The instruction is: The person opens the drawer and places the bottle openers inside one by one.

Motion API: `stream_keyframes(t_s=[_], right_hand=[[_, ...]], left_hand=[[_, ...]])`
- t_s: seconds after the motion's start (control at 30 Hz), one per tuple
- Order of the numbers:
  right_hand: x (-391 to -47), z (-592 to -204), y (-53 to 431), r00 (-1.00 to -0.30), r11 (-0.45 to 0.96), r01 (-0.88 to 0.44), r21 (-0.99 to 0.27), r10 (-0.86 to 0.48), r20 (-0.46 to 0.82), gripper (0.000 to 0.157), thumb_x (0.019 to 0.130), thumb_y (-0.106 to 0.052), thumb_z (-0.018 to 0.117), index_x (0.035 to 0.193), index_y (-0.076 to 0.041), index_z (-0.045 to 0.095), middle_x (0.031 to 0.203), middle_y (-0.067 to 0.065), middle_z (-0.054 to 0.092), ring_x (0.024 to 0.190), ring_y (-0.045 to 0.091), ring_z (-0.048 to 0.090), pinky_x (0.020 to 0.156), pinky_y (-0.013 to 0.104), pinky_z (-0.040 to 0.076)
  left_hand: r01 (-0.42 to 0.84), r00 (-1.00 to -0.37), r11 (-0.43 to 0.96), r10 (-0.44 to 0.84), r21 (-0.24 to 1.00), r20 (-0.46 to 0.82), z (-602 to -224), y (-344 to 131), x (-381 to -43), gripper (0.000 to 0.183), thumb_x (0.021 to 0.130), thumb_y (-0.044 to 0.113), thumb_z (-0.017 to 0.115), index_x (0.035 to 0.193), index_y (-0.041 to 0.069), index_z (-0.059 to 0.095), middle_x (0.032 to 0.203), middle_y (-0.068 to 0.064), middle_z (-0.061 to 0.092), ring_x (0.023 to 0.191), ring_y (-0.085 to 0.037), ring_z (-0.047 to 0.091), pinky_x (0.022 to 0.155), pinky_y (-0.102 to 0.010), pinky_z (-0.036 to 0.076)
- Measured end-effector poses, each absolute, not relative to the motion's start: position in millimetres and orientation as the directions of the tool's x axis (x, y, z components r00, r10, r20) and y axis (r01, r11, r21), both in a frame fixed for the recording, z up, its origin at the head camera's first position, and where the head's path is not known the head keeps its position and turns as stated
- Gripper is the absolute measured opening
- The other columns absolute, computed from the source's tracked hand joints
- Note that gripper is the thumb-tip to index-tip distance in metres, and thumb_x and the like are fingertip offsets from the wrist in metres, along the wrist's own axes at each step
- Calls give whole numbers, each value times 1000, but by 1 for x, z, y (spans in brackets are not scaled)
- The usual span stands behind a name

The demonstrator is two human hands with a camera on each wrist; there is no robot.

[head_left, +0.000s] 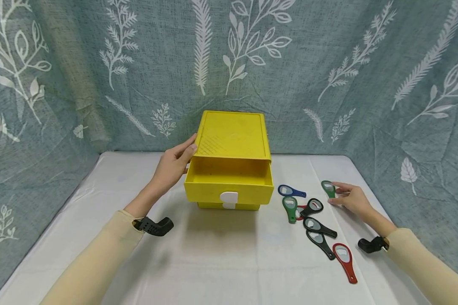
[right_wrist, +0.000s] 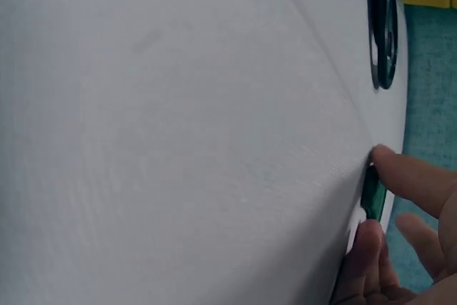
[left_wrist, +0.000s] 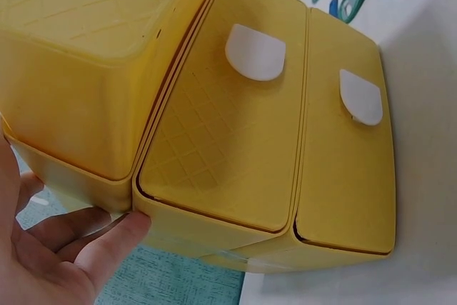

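A green bottle opener [head_left: 329, 192] at the right of the white-covered table [head_left: 156, 262] lies between the bent thumb and fingers of the right hand [head_left: 353, 200], which pinches it; whether it is lifted off the cloth, I cannot tell.

As for progress, I judge the work to be at an early point: the top drawer [head_left: 200, 193] is already pulled out, no opener shows in the part of it that can be seen (its back runs under the cover), and every opener in view is outside it.

The openers come to eight: two green, counting the other green opener [head_left: 291, 215]; one blue opener [head_left: 298, 193]; three black openers [head_left: 328, 231], two touching and one overlapping a red one; and two red openers [head_left: 349, 269], the second mostly hidden beneath that black one.

Left of them stands one yellow drawer unit [head_left: 233, 135] with three drawers; the middle drawer [left_wrist: 214, 126] and bottom drawer [left_wrist: 343, 176] are pushed in, each with a white tab. The left hand [head_left: 169, 167] grips the unit's side, fingers bent against it. Farthest out, a leaf-patterned curtain [head_left: 145, 101] surrounds the table's back and sides.
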State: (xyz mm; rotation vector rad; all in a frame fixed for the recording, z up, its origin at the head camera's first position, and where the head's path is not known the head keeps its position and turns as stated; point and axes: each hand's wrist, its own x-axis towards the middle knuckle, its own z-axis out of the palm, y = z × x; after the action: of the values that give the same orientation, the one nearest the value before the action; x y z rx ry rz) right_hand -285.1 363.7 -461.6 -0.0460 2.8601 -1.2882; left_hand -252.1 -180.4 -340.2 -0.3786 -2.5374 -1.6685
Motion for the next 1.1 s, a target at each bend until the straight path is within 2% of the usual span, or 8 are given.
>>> stream_keyframes(t_s=[0.2, 0.37, 0.6, 0.87, 1.1], right_hand=[[-286, -459, 368, -999, 605, -33, -796, -37, 13, 62, 78, 4, 77, 134, 12, 53, 115, 29, 60, 67, 7, 58, 54, 25, 51], [-284, -458, 370, -999, 584, -47, -810, -46, 25, 55, 79, 7, 76, 130, 14, 56, 114, 29, 64, 73, 5, 58, 54, 25, 52], [-283, -459, 372, -996, 628, -90, -773, -58, 70, 45, 81, 5, 76, 123, 13, 62, 111, 26, 67, 76, 1, 60, 50, 26, 50], [-289, -461, 378, -985, 611, -142, -779, -166, 49, 35, 80, 7, 74, 114, 12, 66, 101, 22, 70, 78, 10, 64, 54, 27, 52], [-288, -456, 378, -971, 630, -189, -753, -233, 49, 34, 77, 7, 76, 110, 11, 69, 91, 16, 69, 73, 16, 59, 52, 27, 51]], left_hand=[[233, -970, 375, 158, 897, 186, -340, -181, -254, 57, 100, 56, 46, 152, 38, 33, 151, -2, 39, 125, -31, 52, 89, -50, 53], [244, -968, 386, 158, 889, 197, -339, -180, -252, 58, 99, 57, 46, 152, 38, 34, 151, -2, 40, 128, -29, 50, 89, -50, 53], [249, -967, 386, 155, 888, 204, -338, -179, -250, 55, 99, 58, 46, 150, 41, 35, 151, -1, 40, 130, -28, 47, 89, -50, 53], [249, -967, 398, 152, 883, 204, -340, -179, -252, 55, 99, 60, 45, 150, 42, 35, 152, -1, 39, 130, -28, 47, 89, -49, 54], [251, -967, 397, 152, 883, 207, -340, -180, -252, 56, 98, 60, 45, 150, 41, 35, 151, -2, 40, 130, -28, 48, 89, -49, 54]])
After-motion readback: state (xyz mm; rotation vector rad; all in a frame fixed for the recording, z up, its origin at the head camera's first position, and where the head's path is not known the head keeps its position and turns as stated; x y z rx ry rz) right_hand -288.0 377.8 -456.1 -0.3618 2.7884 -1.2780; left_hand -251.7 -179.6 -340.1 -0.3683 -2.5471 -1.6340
